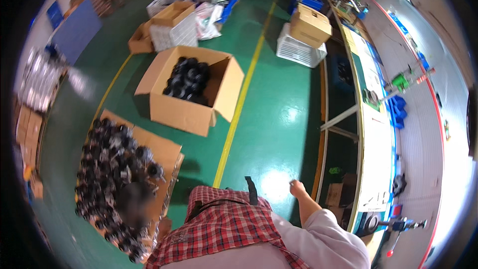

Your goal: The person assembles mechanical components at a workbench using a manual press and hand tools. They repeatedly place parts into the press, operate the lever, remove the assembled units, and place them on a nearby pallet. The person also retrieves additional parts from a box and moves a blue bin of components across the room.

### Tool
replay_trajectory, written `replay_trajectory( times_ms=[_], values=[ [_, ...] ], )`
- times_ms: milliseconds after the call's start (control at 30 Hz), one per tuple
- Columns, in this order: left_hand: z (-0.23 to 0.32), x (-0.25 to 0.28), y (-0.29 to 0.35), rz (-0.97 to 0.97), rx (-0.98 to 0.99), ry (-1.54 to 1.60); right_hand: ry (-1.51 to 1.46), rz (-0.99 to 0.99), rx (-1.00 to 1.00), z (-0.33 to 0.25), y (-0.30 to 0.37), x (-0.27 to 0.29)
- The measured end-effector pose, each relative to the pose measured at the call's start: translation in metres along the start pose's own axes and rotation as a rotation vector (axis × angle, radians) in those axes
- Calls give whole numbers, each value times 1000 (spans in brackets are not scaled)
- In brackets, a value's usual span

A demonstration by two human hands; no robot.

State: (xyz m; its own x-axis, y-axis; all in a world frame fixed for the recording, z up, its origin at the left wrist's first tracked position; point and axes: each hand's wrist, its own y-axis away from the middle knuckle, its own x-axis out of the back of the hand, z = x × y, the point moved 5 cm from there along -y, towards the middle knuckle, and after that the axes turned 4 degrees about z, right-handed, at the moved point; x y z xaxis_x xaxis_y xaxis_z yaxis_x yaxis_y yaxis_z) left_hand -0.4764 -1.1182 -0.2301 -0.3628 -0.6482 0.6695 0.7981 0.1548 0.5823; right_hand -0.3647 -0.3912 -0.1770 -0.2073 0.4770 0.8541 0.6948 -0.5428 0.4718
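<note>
- Right hand [298,188]: raised over the green floor [279,119] at the end of a pale sleeve [323,239], fingers curled in together; a small pale bit shows at the fingertips, too small to tell whether it is pinched or what it is
- Left hand: not in view; whether its fingers are spread or closed cannot be told
- Red plaid apron [224,224]: fills the lower middle, with a dark strap [251,192] standing up from its top edge
- Flat cardboard sheet [167,152]: on the floor to the person's left, heaped with black round parts [107,164]; part of the heap is blurred
- Open cardboard box [186,112]: further out on the floor, flaps spread, holding more black round parts of the same kind
- Yellow floor line [239,109]: runs from near the apron up past the open box
- Workbench [376,134]: long, along the right side, just beside the right hand, with blue bins [398,109] and a green tool [401,82] on it
- White plastic crate [298,50]: far end of the floor, with a closed cardboard carton [309,25] resting on top
- Further cartons and a second white crate [174,30]: grouped beyond the open box
</note>
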Motion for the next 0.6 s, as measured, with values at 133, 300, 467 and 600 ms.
replay_trajectory(
  times_ms=[133, 300, 467, 600],
  values=[
    [105, 62, -103, 148, -196, 29, 74, -147, -465, 137, 90, -47],
    [237, 45, -156, 6, -338, -238, -232, -243, -957, 174, 182, -108],
    [315, -49, -209, -463, -471, -768, -122, -422, -244, 146, 128, -202],
    [443, -86, -224, -440, -587, -599, -168, -206, 51, 134, -44, -180]
  ],
)
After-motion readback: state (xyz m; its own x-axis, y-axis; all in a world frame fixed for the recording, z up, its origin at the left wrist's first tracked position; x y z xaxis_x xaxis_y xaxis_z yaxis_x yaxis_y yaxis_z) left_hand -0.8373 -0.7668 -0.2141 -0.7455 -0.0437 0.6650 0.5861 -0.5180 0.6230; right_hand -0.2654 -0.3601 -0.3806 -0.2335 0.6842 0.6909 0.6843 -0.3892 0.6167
